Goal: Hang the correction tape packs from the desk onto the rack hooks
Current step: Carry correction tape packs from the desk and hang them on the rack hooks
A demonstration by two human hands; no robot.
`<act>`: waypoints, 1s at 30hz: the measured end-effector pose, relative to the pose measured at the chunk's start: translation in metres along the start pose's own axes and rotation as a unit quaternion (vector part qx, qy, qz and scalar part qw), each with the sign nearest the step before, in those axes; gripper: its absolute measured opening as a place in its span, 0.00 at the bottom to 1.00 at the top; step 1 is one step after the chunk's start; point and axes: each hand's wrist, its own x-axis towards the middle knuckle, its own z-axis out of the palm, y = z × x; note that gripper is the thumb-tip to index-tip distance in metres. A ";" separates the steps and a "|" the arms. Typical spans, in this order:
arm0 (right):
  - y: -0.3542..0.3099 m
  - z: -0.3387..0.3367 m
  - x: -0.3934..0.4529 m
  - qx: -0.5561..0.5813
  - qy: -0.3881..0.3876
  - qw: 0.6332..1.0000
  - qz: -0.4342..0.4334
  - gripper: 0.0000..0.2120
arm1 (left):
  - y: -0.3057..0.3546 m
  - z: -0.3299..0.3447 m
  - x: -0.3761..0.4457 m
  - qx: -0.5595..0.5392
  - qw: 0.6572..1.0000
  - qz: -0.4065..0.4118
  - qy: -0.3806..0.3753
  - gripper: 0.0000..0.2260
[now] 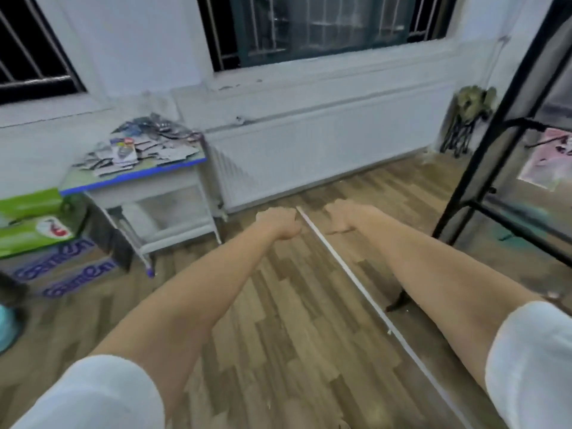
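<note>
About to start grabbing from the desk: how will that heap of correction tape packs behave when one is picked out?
The correction tape packs look like flat carded packs, so probably light and fairly stiff. They lie loosely overlapped in a heap on the desk, so pulling one may drag or slide its neighbours. Some sit near the desk edge and could slip off.

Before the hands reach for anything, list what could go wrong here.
1. The correction tape packs lie in a loose heap reaching the desk edges; grabbing one could knock others to the floor.
2. The white strip crosses the floor between desk and rack; it might catch a foot.
3. Left hand and right hand are both far from the desk, and the blurred frame hides any hooks.
</note>
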 end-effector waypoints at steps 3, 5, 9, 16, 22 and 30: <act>-0.075 -0.010 0.046 -0.017 -0.004 0.997 -0.078 0.32 | -0.083 0.012 0.002 -0.016 0.998 -0.062 -0.019 0.21; -0.123 -0.015 0.078 -0.029 -0.012 0.992 -0.122 0.32 | -0.134 0.019 0.006 -0.027 0.995 -0.087 -0.033 0.20; -0.214 -0.030 0.147 -0.054 -0.018 0.977 -0.206 0.32 | -0.230 0.023 0.024 -0.045 0.989 -0.136 -0.046 0.18; -0.335 -0.093 0.283 -0.069 -0.004 0.961 -0.269 0.28 | -0.388 -0.001 0.088 -0.085 0.964 -0.250 -0.039 0.19; -0.421 -0.119 0.384 -0.067 -0.023 0.952 -0.298 0.31 | -0.496 -0.001 0.132 -0.113 0.942 -0.311 -0.050 0.23; -0.536 -0.156 0.533 -0.079 -0.027 0.948 -0.306 0.33 | -0.660 -0.002 0.225 -0.133 0.939 -0.313 -0.057 0.22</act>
